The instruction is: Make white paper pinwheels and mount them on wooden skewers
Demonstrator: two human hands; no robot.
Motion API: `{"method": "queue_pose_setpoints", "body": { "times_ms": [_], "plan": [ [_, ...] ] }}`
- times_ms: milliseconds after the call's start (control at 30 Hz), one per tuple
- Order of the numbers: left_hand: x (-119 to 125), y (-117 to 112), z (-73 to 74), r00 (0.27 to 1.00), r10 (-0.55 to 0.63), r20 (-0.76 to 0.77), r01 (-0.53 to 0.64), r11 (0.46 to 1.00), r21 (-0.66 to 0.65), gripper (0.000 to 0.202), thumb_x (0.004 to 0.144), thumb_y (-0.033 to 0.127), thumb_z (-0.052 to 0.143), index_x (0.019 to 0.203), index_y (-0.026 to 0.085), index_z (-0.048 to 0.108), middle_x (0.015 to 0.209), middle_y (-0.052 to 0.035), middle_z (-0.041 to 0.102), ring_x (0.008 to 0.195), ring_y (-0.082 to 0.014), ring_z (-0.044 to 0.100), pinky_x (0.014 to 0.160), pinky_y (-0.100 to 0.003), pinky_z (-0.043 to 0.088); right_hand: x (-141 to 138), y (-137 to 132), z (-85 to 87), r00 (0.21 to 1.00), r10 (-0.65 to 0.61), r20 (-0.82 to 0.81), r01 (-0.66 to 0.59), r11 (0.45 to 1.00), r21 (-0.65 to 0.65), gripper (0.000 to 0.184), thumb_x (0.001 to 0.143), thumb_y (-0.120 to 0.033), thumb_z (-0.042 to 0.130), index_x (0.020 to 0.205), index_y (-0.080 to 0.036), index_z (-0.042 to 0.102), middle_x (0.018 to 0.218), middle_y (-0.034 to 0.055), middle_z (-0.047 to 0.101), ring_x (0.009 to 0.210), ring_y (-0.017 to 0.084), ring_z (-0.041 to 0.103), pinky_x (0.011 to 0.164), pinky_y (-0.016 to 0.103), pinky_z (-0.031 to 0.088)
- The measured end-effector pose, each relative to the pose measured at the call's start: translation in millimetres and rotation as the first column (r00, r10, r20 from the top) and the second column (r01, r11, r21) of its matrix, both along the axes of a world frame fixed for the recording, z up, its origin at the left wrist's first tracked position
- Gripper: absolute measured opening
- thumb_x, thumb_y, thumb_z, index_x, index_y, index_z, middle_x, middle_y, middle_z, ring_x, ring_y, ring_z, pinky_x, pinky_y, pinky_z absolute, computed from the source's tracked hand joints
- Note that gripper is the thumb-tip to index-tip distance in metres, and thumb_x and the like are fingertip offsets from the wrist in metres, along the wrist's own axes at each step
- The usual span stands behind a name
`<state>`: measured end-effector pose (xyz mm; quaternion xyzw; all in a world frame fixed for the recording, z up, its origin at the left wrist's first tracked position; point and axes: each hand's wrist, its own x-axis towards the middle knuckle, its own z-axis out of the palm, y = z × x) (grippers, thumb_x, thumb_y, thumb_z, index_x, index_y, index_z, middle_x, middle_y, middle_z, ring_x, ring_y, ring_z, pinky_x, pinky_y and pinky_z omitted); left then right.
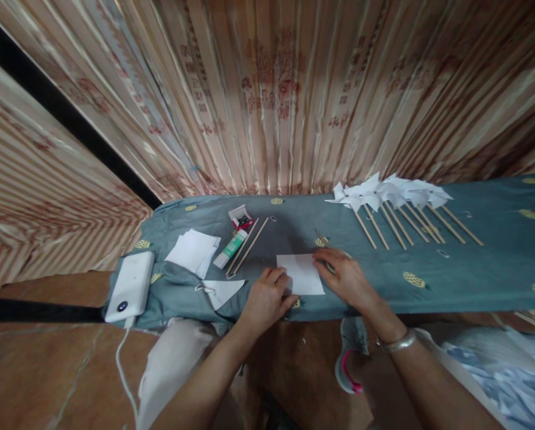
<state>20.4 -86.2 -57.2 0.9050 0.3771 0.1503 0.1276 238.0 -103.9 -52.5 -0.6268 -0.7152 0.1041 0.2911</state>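
A white square sheet of paper point(302, 276) lies on the cloth-covered table in front of me. My left hand point(267, 297) grips its left edge, fingers on top and thumb at the lower side. At the upper right corner, the fingertips of my right hand point(343, 278) touch the sheet. From that same hand a thin pointed tool point(320, 236) sticks out beyond the fingers; its grip is mostly hidden in the palm, and I cannot tell its kind.
Left of my hands are wooden sticks point(251, 245), a glue tube point(230, 249), a small red box of pins point(241, 218), stacked white paper point(194, 251), a cut paper piece point(225, 291) and a white power bank point(132, 283) with a cable. Several paper pinwheels point(386, 194) lie back right.
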Motion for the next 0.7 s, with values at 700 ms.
{"method": "queue_pose_setpoints", "body": {
  "times_ms": [700],
  "plan": [
    [-6,6,-6.1,0.959,-0.161,0.233,0.136,0.983,0.120,0.013,0.091,0.017,0.057,0.097,0.018,0.069,0.100,-0.0072,0.074,0.104,-0.0206,0.066,0.092,-0.040,0.049,-6,-45,-8.8,0.972,0.232,0.017,-0.233,0.967,0.102,0.019,0.093,-0.016,0.052,0.099,-0.018,0.070,0.108,0.0097,0.073,0.100,0.024,0.066,0.089,0.043,0.056]
  ]
}}
